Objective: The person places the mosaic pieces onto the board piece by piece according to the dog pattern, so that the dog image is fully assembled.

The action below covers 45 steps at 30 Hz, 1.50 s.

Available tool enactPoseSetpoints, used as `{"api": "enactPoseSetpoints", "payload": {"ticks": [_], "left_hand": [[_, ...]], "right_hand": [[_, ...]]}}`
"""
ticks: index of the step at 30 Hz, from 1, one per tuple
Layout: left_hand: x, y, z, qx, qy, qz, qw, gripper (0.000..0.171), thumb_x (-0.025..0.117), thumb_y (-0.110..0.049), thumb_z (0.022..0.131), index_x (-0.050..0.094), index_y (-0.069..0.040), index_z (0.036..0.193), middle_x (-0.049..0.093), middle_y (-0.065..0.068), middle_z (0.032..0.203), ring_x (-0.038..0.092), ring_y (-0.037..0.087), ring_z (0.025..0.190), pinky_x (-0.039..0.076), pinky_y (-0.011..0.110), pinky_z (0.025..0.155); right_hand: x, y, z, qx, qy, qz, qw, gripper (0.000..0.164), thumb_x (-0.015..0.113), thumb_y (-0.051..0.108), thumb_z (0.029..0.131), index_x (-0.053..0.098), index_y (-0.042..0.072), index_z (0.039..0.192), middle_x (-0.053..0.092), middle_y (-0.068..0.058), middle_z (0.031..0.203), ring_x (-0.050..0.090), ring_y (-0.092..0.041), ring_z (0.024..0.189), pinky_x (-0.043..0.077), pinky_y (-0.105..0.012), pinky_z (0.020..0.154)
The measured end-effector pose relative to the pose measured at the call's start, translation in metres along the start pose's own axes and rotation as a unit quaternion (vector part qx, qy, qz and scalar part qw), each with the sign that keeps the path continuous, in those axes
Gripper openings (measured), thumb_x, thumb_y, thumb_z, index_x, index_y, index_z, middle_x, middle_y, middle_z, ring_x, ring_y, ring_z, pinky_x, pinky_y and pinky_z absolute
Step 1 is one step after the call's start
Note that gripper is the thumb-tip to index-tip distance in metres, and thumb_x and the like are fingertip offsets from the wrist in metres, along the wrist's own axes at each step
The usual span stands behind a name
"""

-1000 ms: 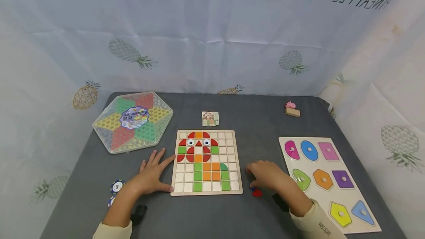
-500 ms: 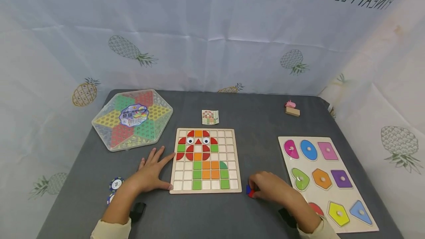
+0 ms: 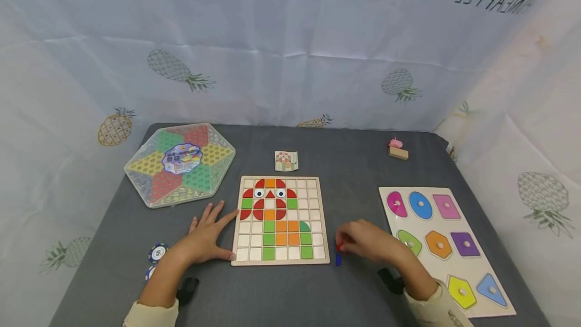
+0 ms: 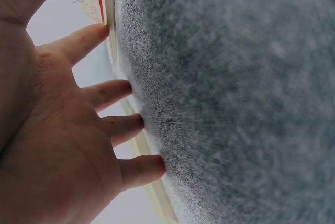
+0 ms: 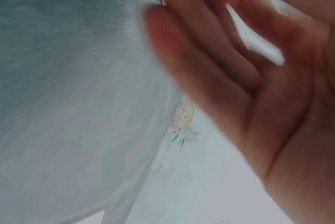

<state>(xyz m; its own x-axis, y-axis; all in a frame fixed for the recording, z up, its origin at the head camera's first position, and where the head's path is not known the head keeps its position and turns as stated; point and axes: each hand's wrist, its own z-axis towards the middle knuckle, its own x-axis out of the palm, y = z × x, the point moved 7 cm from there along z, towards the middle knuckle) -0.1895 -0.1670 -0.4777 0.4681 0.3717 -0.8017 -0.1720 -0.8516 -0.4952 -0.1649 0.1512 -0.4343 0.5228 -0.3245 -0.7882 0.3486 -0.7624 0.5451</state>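
A wooden mosaic board (image 3: 323, 216) in the middle of the table bears red, orange and green tiles in a grid, with two eye tiles near the top. My left hand (image 3: 204, 238) lies spread at its left side, thumb and index finger touching the frame; in the left wrist view the left fingers (image 4: 89, 43) are straight and apart. Just right of the board, my right hand (image 3: 365, 240) pinches a small red tile (image 3: 339, 248) between thumb and fingers. A blue tile (image 3: 338, 260) shows just below it. The right wrist view mostly hides the red tile behind the fingers (image 5: 199, 72).
A small pattern card (image 3: 286, 161) lies beyond the board. At the left are a hexagonal Chinese checkers box (image 3: 211, 180) and poker chips (image 3: 158, 253). A knobbed shape puzzle (image 3: 424, 261) lies at the right, under the right forearm. Behind it sit a wooden block (image 3: 398, 153) and pink toy (image 3: 395, 143).
My right hand has lifted the red tile slightly up and away from the blue one, after reaching down to the pair. The left hand has stayed at the board's edge.
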Motion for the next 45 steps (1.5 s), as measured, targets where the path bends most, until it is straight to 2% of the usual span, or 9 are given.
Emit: {"api": "enactPoseSetpoints", "payload": {"ticks": [3, 5, 10, 15, 24, 34, 45], "left_hand": [[-0.001, 0.001, -0.001, 0.001, -0.001, -0.001, 1.0, 0.103, 0.08, -0.049, 0.057, 0.03, -0.023, 0.143, 0.008, 0.018, 0.15, -0.002, 0.044, 0.135, 0.004, 0.071, 0.095], [-0.001, 0.001, -0.001, 0.002, -0.004, 0.001, 1.0, 0.103, 0.08, -0.05, 0.057, 0.03, -0.023, 0.143, 0.008, 0.018, 0.15, -0.002, 0.044, 0.135, 0.004, 0.071, 0.095], [-0.001, 0.001, -0.001, 0.011, -0.014, 0.001, 0.9998, 0.103, 0.079, -0.052, 0.057, 0.03, -0.023, 0.143, 0.008, 0.017, 0.15, -0.001, 0.043, 0.135, 0.006, 0.071, 0.095], [0.0, 0.001, 0.001, 0.011, -0.016, 0.01, 0.9997, 0.103, 0.079, -0.053, 0.056, 0.03, -0.024, 0.143, 0.009, 0.017, 0.15, -0.001, 0.043, 0.135, 0.006, 0.071, 0.095], [-0.001, 0.001, 0.002, 0.008, -0.015, 0.011, 0.9998, 0.104, 0.079, -0.053, 0.056, 0.03, -0.024, 0.143, 0.009, 0.017, 0.15, -0.001, 0.043, 0.135, 0.005, 0.071, 0.095], [0.002, 0.003, 0.001, 0.003, -0.009, 0.009, 0.9999, 0.104, 0.08, -0.053, 0.055, 0.031, -0.023, 0.142, 0.009, 0.017, 0.15, -0.001, 0.043, 0.135, 0.005, 0.071, 0.095], [0.001, 0.003, 0.002, 0.0, -0.005, 0.006, 1.0, 0.104, 0.08, -0.052, 0.055, 0.03, -0.024, 0.143, 0.008, 0.017, 0.15, -0.002, 0.043, 0.135, 0.004, 0.071, 0.095]], "right_hand": [[-0.013, 0.01, 0.026, 0.005, -0.077, -0.036, 0.996, 0.004, 0.067, 0.016, 0.082, 0.062, 0.016, 0.081, 0.053, 0.011, 0.068, 0.046, -0.003, 0.057, 0.042, -0.018, 0.052], [-0.015, 0.017, 0.045, 0.013, -0.109, -0.058, 0.992, 0.005, 0.067, 0.017, 0.081, 0.063, 0.016, 0.083, 0.055, 0.011, 0.071, 0.047, -0.004, 0.059, 0.043, -0.018, 0.054], [-0.007, 0.031, 0.085, 0.012, -0.109, -0.076, 0.991, 0.004, 0.066, 0.019, 0.083, 0.064, 0.017, 0.086, 0.06, 0.009, 0.078, 0.05, -0.005, 0.064, 0.044, -0.021, 0.06], [0.001, 0.034, 0.106, 0.017, -0.105, -0.054, 0.993, 0.005, 0.066, 0.018, 0.083, 0.065, 0.016, 0.088, 0.061, 0.008, 0.079, 0.052, -0.007, 0.065, 0.045, -0.02, 0.061], [0.006, 0.027, 0.113, 0.044, -0.116, -0.03, 0.992, 0.003, 0.067, 0.016, 0.082, 0.066, 0.013, 0.083, 0.058, 0.007, 0.073, 0.05, -0.01, 0.064, 0.044, -0.019, 0.058], [0.009, 0.029, 0.11, 0.049, -0.118, -0.071, 0.989, 0.009, 0.069, 0.023, 0.081, 0.067, 0.014, 0.081, 0.054, 0.007, 0.07, 0.048, -0.01, 0.063, 0.043, -0.02, 0.058], [0.01, 0.029, 0.112, 0.043, -0.118, -0.085, 0.988, 0.017, 0.072, 0.027, 0.077, 0.067, 0.012, 0.085, 0.054, 0.006, 0.07, 0.048, -0.01, 0.063, 0.043, -0.018, 0.057]]}}
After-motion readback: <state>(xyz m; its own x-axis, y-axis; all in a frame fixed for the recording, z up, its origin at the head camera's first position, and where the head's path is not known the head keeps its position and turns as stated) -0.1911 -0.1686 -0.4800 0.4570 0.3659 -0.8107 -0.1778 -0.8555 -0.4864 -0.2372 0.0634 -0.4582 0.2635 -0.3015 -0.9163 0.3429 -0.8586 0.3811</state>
